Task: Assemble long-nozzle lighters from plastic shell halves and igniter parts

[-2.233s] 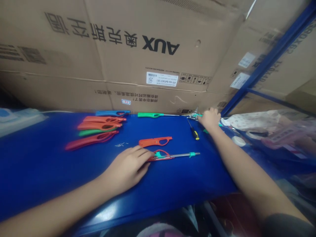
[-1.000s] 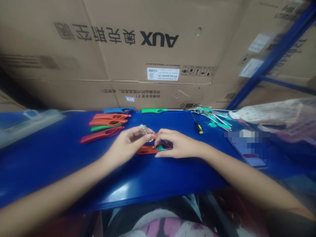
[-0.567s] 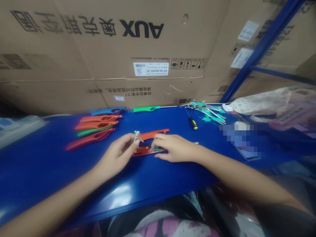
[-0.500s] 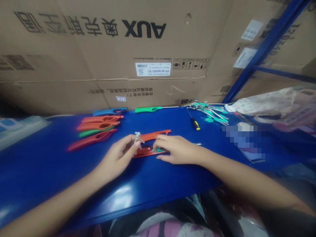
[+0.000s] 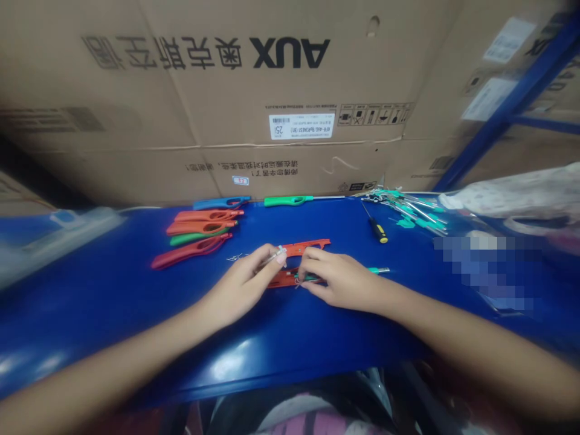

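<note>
Head view: mid-frame, left hand (image 5: 247,281) pinches a whitish part (image 5: 281,251), right hand (image 5: 338,279) half-curled at the lower orange shell (image 5: 281,279), can't tell its grip

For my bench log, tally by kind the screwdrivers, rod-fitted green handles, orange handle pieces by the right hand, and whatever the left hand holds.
Orange handle pieces by the right hand: 2
Green handle with metal rod: 1
Screwdriver: 1
Small whitish part in the left hand: 1
Total: 5
</note>
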The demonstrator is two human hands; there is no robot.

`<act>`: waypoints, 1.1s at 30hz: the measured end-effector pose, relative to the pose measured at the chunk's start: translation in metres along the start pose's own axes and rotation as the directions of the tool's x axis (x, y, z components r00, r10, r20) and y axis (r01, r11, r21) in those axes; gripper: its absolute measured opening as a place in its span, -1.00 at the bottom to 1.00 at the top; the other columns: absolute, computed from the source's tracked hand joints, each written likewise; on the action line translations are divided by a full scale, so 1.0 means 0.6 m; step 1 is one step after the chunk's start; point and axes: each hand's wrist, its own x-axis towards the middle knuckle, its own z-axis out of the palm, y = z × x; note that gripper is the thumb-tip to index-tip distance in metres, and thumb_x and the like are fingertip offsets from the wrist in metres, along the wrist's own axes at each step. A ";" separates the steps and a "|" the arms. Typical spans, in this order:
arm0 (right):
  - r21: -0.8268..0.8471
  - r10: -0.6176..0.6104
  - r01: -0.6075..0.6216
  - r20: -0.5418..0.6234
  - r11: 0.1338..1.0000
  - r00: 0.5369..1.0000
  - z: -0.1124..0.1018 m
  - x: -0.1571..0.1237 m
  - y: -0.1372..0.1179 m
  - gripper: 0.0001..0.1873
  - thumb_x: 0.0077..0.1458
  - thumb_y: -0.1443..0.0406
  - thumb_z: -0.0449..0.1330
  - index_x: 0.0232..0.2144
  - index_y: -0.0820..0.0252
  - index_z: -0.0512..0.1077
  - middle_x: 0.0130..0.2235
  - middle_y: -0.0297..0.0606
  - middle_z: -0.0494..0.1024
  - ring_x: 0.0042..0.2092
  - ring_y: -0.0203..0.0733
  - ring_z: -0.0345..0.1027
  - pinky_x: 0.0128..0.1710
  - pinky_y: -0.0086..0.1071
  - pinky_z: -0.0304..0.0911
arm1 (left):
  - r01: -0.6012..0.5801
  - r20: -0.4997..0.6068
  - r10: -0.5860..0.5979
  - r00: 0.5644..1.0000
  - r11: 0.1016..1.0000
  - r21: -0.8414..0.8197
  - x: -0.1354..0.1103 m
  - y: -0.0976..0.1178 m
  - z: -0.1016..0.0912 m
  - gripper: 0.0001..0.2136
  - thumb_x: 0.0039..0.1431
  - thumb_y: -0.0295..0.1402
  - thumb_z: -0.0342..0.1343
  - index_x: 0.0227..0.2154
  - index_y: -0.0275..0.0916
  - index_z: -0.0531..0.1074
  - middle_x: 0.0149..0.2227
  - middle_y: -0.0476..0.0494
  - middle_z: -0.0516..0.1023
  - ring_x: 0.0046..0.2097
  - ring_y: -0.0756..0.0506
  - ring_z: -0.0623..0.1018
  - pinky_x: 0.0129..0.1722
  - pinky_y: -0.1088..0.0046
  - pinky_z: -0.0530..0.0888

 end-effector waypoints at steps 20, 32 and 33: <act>0.511 0.246 -0.274 0.124 0.815 0.961 -0.001 0.008 -0.007 -0.93 0.19 0.29 0.17 -0.33 0.15 0.34 -0.67 -0.58 0.23 -0.67 -0.43 0.11 -0.60 -0.52 0.04 | 0.002 0.041 0.003 0.999 0.994 -0.108 -0.013 -0.043 0.015 -0.61 0.29 -0.03 0.07 -0.46 -0.27 0.34 -0.52 0.08 0.16 -0.46 0.05 0.16 -0.48 0.52 0.13; 0.488 0.241 -0.269 0.121 0.830 0.963 0.001 0.009 -0.003 -0.92 0.19 0.28 0.17 -0.32 0.19 0.42 -0.64 -0.53 0.29 -0.66 -0.42 0.17 -0.59 -0.51 0.11 | -0.054 0.048 0.059 0.997 0.994 -0.097 -0.014 -0.044 0.017 -0.71 0.36 -0.09 0.02 -0.26 -0.23 0.41 -0.42 0.04 0.35 -0.39 0.01 0.31 -0.39 0.51 0.24; 0.470 0.233 -0.254 0.104 0.845 0.967 0.001 0.009 -0.002 -0.92 0.19 0.29 0.18 -0.32 0.19 0.43 -0.64 -0.53 0.28 -0.65 -0.43 0.15 -0.58 -0.51 0.11 | -0.062 0.045 0.067 0.997 0.994 -0.091 -0.015 -0.044 0.017 -0.71 0.37 -0.09 0.01 -0.24 -0.23 0.41 -0.41 0.03 0.37 -0.37 0.01 0.33 -0.37 0.50 0.26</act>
